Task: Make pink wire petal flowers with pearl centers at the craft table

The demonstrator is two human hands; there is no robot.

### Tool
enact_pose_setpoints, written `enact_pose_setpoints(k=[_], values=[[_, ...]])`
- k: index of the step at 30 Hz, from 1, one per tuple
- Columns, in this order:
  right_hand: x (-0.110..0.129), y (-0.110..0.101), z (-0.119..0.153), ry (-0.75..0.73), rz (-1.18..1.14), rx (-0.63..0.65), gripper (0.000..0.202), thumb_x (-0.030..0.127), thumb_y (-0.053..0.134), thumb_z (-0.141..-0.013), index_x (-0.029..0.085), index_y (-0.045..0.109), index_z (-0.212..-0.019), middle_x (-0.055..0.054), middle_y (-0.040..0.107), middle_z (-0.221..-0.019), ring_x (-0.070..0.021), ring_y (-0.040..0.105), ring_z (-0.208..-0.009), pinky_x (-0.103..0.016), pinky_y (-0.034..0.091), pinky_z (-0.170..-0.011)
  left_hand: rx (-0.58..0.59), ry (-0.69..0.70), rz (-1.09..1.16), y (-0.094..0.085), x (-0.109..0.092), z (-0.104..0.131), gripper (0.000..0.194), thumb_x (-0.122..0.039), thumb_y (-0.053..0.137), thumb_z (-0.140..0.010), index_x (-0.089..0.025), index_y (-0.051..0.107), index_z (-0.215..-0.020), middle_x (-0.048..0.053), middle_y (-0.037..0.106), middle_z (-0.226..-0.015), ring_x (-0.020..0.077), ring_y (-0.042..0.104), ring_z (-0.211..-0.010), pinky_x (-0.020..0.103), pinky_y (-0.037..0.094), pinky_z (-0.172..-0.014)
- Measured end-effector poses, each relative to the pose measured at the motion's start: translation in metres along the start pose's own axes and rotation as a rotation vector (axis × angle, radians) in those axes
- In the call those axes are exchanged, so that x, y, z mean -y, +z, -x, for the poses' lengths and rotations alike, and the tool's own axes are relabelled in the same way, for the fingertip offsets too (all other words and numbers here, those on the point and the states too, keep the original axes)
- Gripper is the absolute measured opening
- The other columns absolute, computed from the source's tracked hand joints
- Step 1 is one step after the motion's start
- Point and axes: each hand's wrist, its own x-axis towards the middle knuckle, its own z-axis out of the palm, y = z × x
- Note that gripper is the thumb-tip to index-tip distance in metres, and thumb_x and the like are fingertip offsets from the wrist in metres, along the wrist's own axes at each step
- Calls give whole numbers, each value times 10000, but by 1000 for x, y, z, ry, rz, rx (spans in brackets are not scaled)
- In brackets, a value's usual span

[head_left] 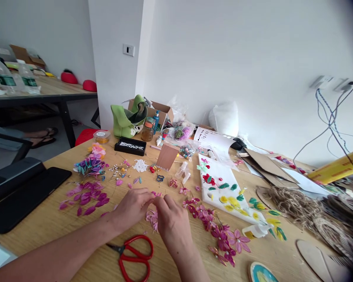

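Over the middle of the table, my left hand [133, 207] and my right hand [173, 214] meet, fingertips pinched together. Small pink petals [156, 193] show just past the fingertips; the fingers hide most of them. Beneath and between the hands is a cluster of pale pink strips [152, 219]. Red-handled scissors [135, 254] lie below, nearer to me. Left of my left hand, loose magenta petals [86, 196] are spread on the wood. A trail of finished pink wire flowers [207, 217] runs to the right of my right hand.
Beyond my hands are a black tray [130, 146], a brown card [167, 156] and a white foam board [220, 184] with coloured petals. A glue bottle [257, 231] lies at right, near twine [294, 205]. A black phone-like slab [29, 199] is at left. Another person's feet [44, 137] show under the far table.
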Motion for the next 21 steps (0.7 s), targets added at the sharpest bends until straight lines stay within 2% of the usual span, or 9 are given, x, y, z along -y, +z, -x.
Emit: enact_pose_setpoints(k=[4,6,9,13,16,21], values=[[-17,-8,-4,190,-298,-28,251,184,413,-942,191,610,-787,-11,564,-697,-134,527,-623,-220,313,-573,107,146,48,2,-1,3,264,-158,467,-913,-178,725,-863,54,684,-751,169,627,-704,247,446,-648],[-26,-9,-5,297,-502,-12,250,261,459,-927,183,621,-753,-12,569,-695,-141,530,-654,-225,340,-613,178,142,147,2,-1,2,245,-174,506,-901,-196,747,-859,57,698,-756,172,640,-711,243,454,-654],[-36,-9,-7,433,-657,25,259,334,519,-877,167,632,-714,7,527,-620,-135,471,-592,-229,335,-577,219,-56,377,1,-3,-1,198,-228,591,-857,-180,766,-776,58,679,-665,161,620,-605,237,459,-579],[-42,-3,-8,486,-728,68,308,390,522,-847,148,633,-693,20,478,-571,-120,407,-543,-226,309,-518,213,-395,820,-3,-8,-5,186,-332,703,-751,-160,749,-698,41,653,-583,139,570,-470,237,457,-468],[-37,2,-9,475,-788,130,335,405,514,-844,146,624,-664,20,474,-568,-114,396,-544,-221,306,-509,161,-483,1012,-7,-8,-8,241,-377,764,-677,-139,734,-693,31,647,-542,128,557,-437,239,464,-454],[-22,6,-9,454,-818,227,346,371,544,-846,149,568,-582,55,368,-513,-85,306,-492,-208,237,-462,-24,-534,1041,-10,-1,-12,264,-365,778,-654,-119,693,-700,30,666,-591,123,580,-469,231,479,-455]])
